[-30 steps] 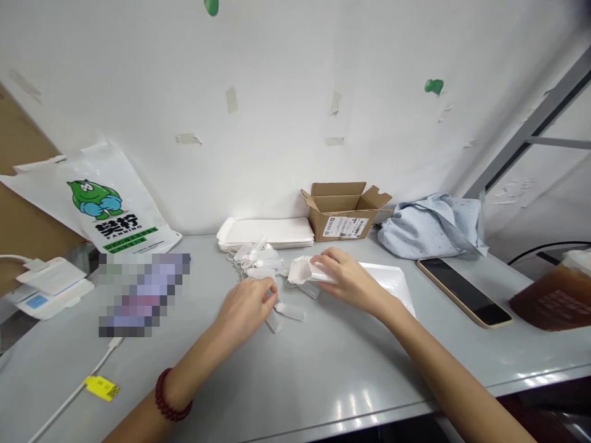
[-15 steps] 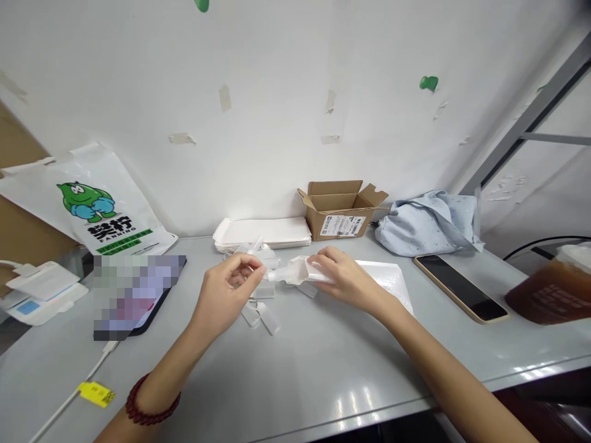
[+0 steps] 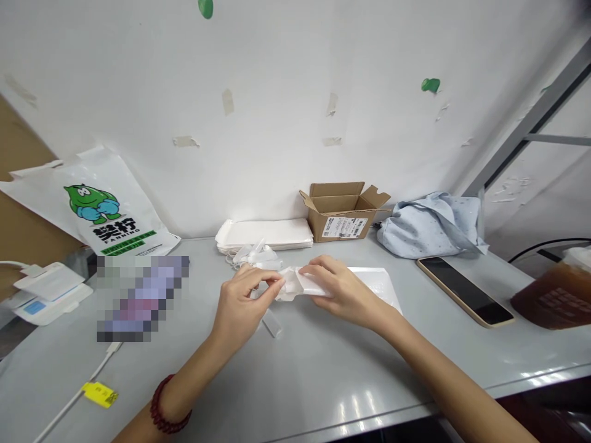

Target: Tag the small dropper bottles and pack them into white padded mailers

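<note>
My right hand (image 3: 339, 286) is closed around a white bubble mailer (image 3: 376, 283), lying sideways with its mouth held toward the left. At that mouth, my left hand (image 3: 244, 301) pinches the end of a small clear plastic bottle; its body is hidden inside the mailer and behind my fingertips. A beaded bracelet circles my left wrist. Behind my left hand lies a pile of similar clear pieces (image 3: 258, 253), and one loose clear piece (image 3: 272, 324) rests on the table beside it.
A stack of white mailers (image 3: 265, 234) lies by the wall next to an opened cardboard box (image 3: 341, 212). To the right are a blue cloth bag (image 3: 429, 224), a phone (image 3: 464, 292) and a drink cup (image 3: 551, 295). On the left are a blurred-out phone (image 3: 143, 301) and a white printed bag (image 3: 111, 209).
My left hand has moved right, bringing the clear bottle into the mailer's mouth. The mailer has shifted slightly left in my right hand.
</note>
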The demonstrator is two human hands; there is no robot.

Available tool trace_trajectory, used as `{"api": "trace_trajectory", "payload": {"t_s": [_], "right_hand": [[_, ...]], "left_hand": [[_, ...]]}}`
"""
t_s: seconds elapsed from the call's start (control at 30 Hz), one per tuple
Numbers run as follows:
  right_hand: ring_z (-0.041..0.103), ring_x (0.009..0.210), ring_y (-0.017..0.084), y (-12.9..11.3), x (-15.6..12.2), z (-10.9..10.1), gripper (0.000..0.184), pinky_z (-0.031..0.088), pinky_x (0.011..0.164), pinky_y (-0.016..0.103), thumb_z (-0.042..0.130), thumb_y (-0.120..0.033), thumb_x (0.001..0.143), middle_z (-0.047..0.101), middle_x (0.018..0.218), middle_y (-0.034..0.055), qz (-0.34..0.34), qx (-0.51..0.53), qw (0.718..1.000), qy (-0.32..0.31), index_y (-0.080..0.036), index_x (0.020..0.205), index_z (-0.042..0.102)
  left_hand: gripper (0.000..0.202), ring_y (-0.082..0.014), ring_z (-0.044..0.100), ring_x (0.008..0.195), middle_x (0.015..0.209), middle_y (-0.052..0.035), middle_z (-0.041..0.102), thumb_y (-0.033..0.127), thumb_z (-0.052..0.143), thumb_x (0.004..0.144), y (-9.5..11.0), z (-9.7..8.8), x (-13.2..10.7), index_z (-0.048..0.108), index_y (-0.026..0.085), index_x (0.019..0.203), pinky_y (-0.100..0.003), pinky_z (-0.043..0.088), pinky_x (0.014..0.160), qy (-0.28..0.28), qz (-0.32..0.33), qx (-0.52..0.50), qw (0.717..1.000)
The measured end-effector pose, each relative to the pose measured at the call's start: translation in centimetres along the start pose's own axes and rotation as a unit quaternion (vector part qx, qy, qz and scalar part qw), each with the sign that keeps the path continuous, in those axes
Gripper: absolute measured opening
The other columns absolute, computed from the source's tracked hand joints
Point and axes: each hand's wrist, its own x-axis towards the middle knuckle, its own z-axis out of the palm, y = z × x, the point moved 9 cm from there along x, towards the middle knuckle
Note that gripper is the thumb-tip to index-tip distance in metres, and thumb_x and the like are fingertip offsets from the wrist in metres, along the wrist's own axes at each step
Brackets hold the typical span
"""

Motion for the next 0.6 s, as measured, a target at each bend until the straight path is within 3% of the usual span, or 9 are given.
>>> {"api": "trace_trajectory", "payload": {"t_s": [0.13, 0.27, 0.37, 0.47, 0.53, 0.6], "right_hand": [[0.052, 0.095, 0.023, -0.6, -0.1, -0.2, 0.041, 0.047, 0.081, 0.038, 0.056, -0.008, 0.076, 0.052, 0.108, 0.0124, 0.004, 0.011, 1.0, 0.006, -0.019, 0.115, 0.05], [0.053, 0.096, 0.023, -0.5, 0.0, -0.6, 0.042, 0.047, 0.08, 0.037, 0.056, -0.01, 0.076, 0.053, 0.108, 0.0112, -0.004, 0.027, 0.999, 0.022, -0.021, 0.115, 0.05], [0.055, 0.096, 0.022, 1.1, 0.2, -1.4, 0.037, 0.047, 0.081, 0.036, 0.057, -0.015, 0.078, 0.054, 0.107, 0.0097, 0.014, 0.039, 0.998, 0.039, -0.022, 0.114, 0.05], [0.055, 0.096, 0.024, 3.8, 0.0, -2.7, 0.033, 0.046, 0.081, 0.038, 0.056, -0.018, 0.08, 0.055, 0.104, 0.0093, 0.063, 0.008, 0.995, 0.075, -0.023, 0.112, 0.051], [0.055, 0.095, 0.025, 5.4, -0.2, -3.5, 0.031, 0.046, 0.08, 0.038, 0.056, -0.019, 0.08, 0.055, 0.103, 0.0089, 0.091, -0.012, 0.991, 0.098, -0.022, 0.11, 0.052], [0.054, 0.096, 0.025, 6.3, -0.5, -4.1, 0.03, 0.045, 0.081, 0.038, 0.057, -0.02, 0.08, 0.055, 0.102, 0.0086, 0.107, -0.024, 0.987, 0.114, -0.022, 0.11, 0.052]], "left_hand": [[0.013, -0.0152, 0.05, 0.068, 0.073, -0.0008, 0.067, 0.029, 0.06, 0.08, -0.3, 0.7, -0.4, 0.071, 0.023, 0.077, -0.024, 0.038, 0.056, -0.015, -0.013, -0.014, 1.0], [0.017, -0.0172, 0.054, 0.075, 0.09, -0.0045, 0.07, 0.028, 0.057, 0.081, 0.4, 1.8, -0.8, 0.071, 0.024, 0.09, -0.027, 0.043, 0.06, -0.062, 0.007, -0.04, 0.997], [0.017, -0.019, 0.053, 0.082, 0.106, -0.0047, 0.069, 0.028, 0.054, 0.083, 1.0, 1.9, -0.9, 0.07, 0.023, 0.088, -0.029, 0.045, 0.064, -0.079, 0.026, -0.047, 0.995], [0.016, -0.0193, 0.053, 0.083, 0.106, -0.0047, 0.069, 0.027, 0.051, 0.085, 0.5, 1.5, -0.6, 0.066, 0.021, 0.083, -0.028, 0.043, 0.059, -0.062, 0.017, -0.012, 0.998], [0.015, -0.02, 0.054, 0.089, 0.103, -0.0057, 0.069, 0.022, 0.049, 0.086, 0.6, 1.7, -0.5, 0.064, 0.019, 0.087, -0.029, 0.045, 0.065, -0.055, 0.06, 0.031, 0.996], [0.018, -0.0214, 0.053, 0.098, 0.102, -0.0067, 0.069, 0.018, 0.045, 0.087, 1.5, 2.8, -0.9, 0.062, 0.017, 0.093, -0.034, 0.045, 0.078, -0.077, 0.149, 0.098, 0.981]]}}
